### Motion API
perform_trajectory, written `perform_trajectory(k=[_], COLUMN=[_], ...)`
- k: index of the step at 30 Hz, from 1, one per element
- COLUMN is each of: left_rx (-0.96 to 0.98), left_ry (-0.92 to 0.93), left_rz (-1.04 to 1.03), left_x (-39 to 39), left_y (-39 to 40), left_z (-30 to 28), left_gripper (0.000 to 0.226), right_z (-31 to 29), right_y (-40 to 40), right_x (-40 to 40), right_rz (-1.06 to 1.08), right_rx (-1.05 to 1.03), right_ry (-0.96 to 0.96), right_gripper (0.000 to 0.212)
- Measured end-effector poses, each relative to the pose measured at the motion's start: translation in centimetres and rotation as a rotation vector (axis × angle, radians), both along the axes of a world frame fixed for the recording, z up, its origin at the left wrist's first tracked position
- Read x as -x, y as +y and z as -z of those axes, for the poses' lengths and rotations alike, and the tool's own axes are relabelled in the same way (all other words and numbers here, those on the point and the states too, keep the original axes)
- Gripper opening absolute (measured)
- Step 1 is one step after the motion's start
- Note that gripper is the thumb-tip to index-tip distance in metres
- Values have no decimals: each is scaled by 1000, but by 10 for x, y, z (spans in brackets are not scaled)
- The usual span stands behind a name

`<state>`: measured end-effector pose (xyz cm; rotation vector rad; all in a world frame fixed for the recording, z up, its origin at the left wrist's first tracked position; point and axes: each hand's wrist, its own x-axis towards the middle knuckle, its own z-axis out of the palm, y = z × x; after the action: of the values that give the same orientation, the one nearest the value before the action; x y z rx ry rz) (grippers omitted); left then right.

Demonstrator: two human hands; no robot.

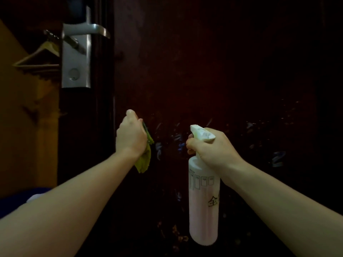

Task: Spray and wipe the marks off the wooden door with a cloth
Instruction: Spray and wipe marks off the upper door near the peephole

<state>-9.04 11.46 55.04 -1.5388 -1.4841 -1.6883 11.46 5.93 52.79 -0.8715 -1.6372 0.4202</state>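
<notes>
Head view: a dark wooden door (213, 71) fills the dim frame, pale marks (176, 138) scattered near its centre, a metal handle plate (76, 58) at 10 o'clock. The right hand (209, 147) grasps a spray bottle (203, 206), long axis upright, nozzle pointing at the door; pinkish liquid fills it. The left hand (130, 136) clenches a yellow-green cloth (145, 158), mostly hidden, hanging toward 6 o'clock.
</notes>
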Motion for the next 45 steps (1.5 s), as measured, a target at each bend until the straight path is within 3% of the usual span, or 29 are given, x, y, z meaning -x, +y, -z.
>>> perform_trajectory(k=[6,10,25,29,35,41,45], left_rx=[-151,-64,-191,-198,-189,-165,-125], left_ry=[-98,-140,158,174,180,191,189], left_rz=[2,-46,-62,-41,-13,-10,-16], left_x=[26,44,63,68,68,68,69], left_y=[-3,2,21,24,23,19,15], left_z=[3,5,19,20,19,16,13], left_gripper=[12,11,22,26,19,16,14], right_z=[-13,-15,-17,-18,-14,-10,-8], right_y=[-6,-3,11,14,17,17,15], right_x=[42,66,110,111,109,108,104], right_rz=[-21,-77,-78,-4,-31,29,-23], right_rx=[22,49,26,-6,48,-4,38], right_ry=[-20,23,-23,-20,-24,3,13], right_gripper=[33,23,23,29,18,32,21])
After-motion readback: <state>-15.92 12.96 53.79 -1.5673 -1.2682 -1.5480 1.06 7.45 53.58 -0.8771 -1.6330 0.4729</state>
